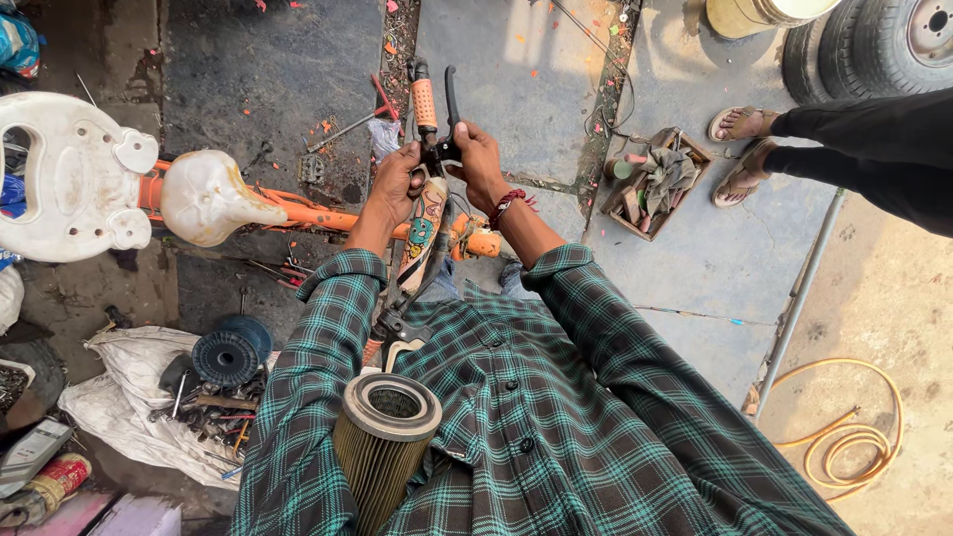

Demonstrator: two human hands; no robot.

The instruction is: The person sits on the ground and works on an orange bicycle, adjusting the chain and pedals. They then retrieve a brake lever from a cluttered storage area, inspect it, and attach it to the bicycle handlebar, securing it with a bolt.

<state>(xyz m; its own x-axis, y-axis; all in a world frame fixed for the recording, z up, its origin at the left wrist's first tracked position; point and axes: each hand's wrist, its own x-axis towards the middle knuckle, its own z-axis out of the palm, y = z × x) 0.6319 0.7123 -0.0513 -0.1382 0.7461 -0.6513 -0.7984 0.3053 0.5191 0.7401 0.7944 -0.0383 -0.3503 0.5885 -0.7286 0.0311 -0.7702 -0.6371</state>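
Handlebar [429, 149] of a small orange bicycle, held at the centre of the view, directly in front of the person's chest and above the grey paved floor [496, 60]. The bar runs away from the viewer, its orange grip [424, 103] at the far end and a black brake lever [452, 99] beside it, so that the clamp zone sits between the two hands. The left hand [395, 184] wraps closed around the bar near the stem, apparently to steady it; the right hand [478, 159], with a red thread band at the wrist, closes its fingers on the lever mount from the other side, and whether it also pinches a small tool cannot be told. The frame [298, 206] lies across the view to the left, ending in a cream-white saddle [208, 199] and a white moulded backrest [69, 179], which keeps the front end within reach. A pleated cylindrical filter [382, 447] stands upright near the left elbow. On a white sack [129, 397] at lower left lie a blue spool [226, 357] and loose tools. A wooden box [655, 184] of rags sits to the right, near another person's sandalled feet [740, 149]; tyres [874, 45] and a coiled yellow hose [844, 437] lie farther out.
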